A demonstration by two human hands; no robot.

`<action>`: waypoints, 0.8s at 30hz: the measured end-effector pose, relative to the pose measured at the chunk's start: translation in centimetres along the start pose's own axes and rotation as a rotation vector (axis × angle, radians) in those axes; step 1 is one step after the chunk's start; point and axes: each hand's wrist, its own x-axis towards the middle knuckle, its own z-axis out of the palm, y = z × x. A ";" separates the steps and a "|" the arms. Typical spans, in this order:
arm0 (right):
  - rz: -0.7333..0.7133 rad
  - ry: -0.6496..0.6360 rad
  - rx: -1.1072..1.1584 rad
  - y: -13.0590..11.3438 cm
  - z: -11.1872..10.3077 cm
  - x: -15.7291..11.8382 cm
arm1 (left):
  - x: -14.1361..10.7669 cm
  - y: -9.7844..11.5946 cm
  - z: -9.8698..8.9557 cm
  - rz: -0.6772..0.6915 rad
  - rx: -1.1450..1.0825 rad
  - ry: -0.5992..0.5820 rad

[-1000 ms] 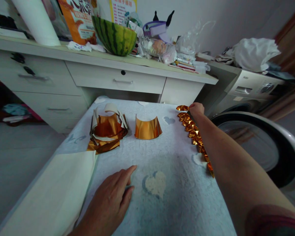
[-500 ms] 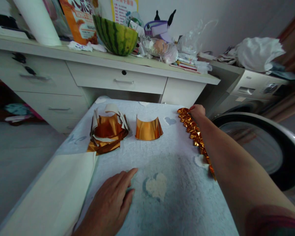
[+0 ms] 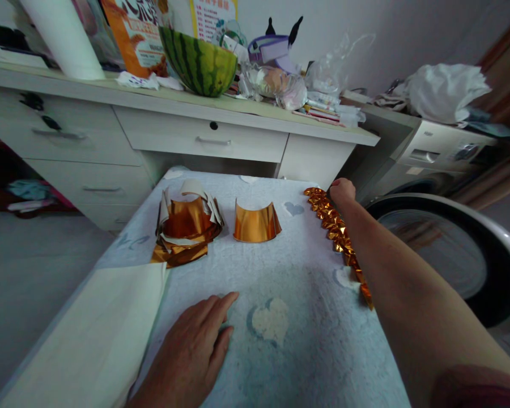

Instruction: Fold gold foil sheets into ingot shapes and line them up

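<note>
My left hand (image 3: 195, 340) lies on the pale blue cloth, its fingers stretched out and holding nothing. At the far right edge, my right hand (image 3: 343, 192) is beside the end of a row of folded shiny gold foil pieces (image 3: 335, 229). A small gap separates it from the last piece; its fingers are turned away and mostly hidden. A small stack of curved gold foil sheets (image 3: 257, 222) stands mid-table. Left of it sits a bigger, looser stack of gold-and-white foil sheets (image 3: 189, 218), curled upward.
A folded cream cloth or paper (image 3: 89, 328) covers the table's left edge. Behind stands a white desk (image 3: 238, 113) bearing half a watermelon (image 3: 199, 62), an orange packet (image 3: 134, 39) and plastic bags. A washing machine with its round door (image 3: 442, 255) open is close on the right.
My right hand has shifted slightly right, away from the end of the foil row, which it was touching. My left hand has stayed in place.
</note>
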 end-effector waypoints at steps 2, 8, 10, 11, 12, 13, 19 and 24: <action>0.016 0.040 0.032 -0.7 -0.7 -0.9 | -0.1 0.0 0.1 0.001 0.006 0.009; -0.162 0.025 0.185 -4.2 -2.6 -7.0 | 0.0 0.2 0.1 -0.040 -0.044 -0.102; -0.247 -0.041 0.228 -5.4 -3.2 -9.9 | 0.2 0.3 -0.1 -0.067 -0.069 -0.149; -0.296 -0.082 0.246 -6.0 -3.4 -11.4 | 0.3 0.4 -0.2 -0.080 -0.082 -0.162; -0.341 -0.122 0.262 -6.5 -3.5 -12.9 | 0.4 0.5 -0.4 -0.090 -0.095 -0.185; -0.387 -0.163 0.274 -6.9 -3.6 -14.5 | 0.6 0.6 -0.5 -0.100 -0.110 -0.207; -0.641 -0.253 0.180 -8.1 -3.0 -21.5 | 1.0 1.1 -1.1 -0.111 -0.148 -0.259; -0.632 -0.123 0.038 -8.5 -2.0 -23.7 | 1.2 1.1 -1.2 -0.116 -0.138 -0.268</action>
